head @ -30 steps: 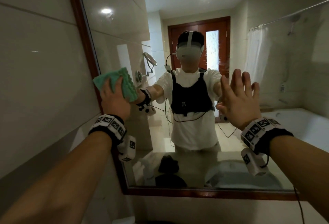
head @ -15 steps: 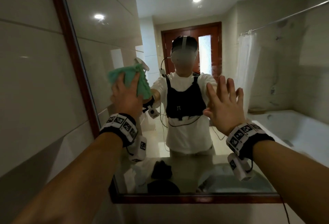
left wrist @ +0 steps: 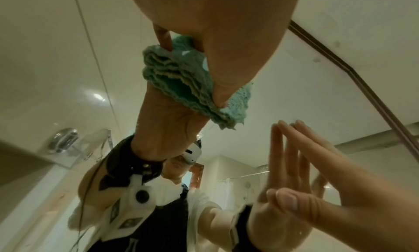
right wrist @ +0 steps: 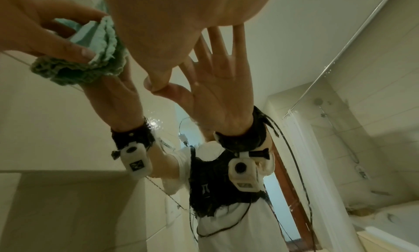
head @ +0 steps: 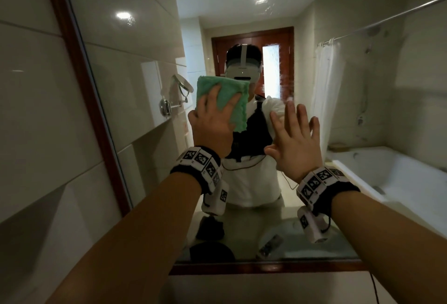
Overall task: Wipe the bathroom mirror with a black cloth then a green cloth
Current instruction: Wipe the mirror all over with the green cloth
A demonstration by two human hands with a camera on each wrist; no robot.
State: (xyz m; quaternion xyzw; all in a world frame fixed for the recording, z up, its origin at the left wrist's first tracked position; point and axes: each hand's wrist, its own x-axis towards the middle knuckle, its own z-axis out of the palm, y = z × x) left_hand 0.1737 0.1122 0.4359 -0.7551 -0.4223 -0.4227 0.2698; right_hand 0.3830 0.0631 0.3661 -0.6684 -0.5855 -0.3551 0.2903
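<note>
A folded green cloth (head: 223, 93) lies flat against the bathroom mirror (head: 145, 74), in front of the reflected headset. My left hand (head: 214, 112) presses it to the glass with spread, straight fingers. The left wrist view shows its layered folds (left wrist: 181, 76) under thumb and fingers. My right hand (head: 294, 134) rests flat on the glass to the right of the cloth, fingers straight, holding nothing; it meets its own reflection (right wrist: 217, 80). A black cloth (head: 210, 228) shows in reflection, lying on the counter low in the mirror.
A dark wooden frame (head: 79, 81) borders the mirror on the left and along the bottom. Glossy wall tiles (head: 29, 110) stand to the left. The reflection shows a bathtub (head: 391, 183), a white shower curtain (head: 324, 91), a wall-mounted round mirror (head: 182, 85) and a door.
My left hand has slid the green cloth rightward across the glass, from the left frame to the middle. The right hand stays flat on the mirror.
</note>
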